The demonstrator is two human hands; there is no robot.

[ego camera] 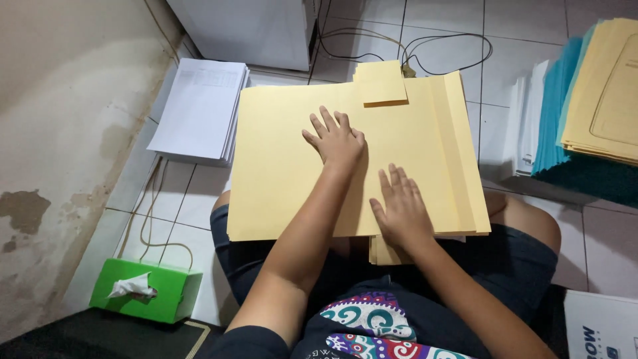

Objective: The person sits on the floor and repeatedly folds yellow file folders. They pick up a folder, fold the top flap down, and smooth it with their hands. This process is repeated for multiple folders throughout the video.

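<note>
Left hand (337, 141) pressed flat, fingers spread, on a large yellow folder (286, 173); open palm down, nothing clasped. Right hand (401, 207) likewise flat and open, fingers together and pointing away from the body, resting on the same folder near its closer edge. Both hands touching the card surface, the left further out than the right, the two just beside each other.

Folder spread wide under both palms, lying across the lap of a person seated on the tiled floor (199, 193), reaching well beyond the left hand toward the wall and beyond the right hand in a stepped stack of edges. Small folded yellow flap (380, 83) beyond the left fingertips, at the folder's far edge. More yellow card edges (385, 252) peeking out just under the right wrist.

Stack of white paper (199, 110) out past the left hand, apart from the folder's corner. Green tissue box (146, 290) well to the left of the left forearm, near the body. Pile of teal and yellow folders (591, 100) well to the right of the right hand. Black cables (425, 46) on the tiles beyond the flap, beside a white cabinet (246, 30).
</note>
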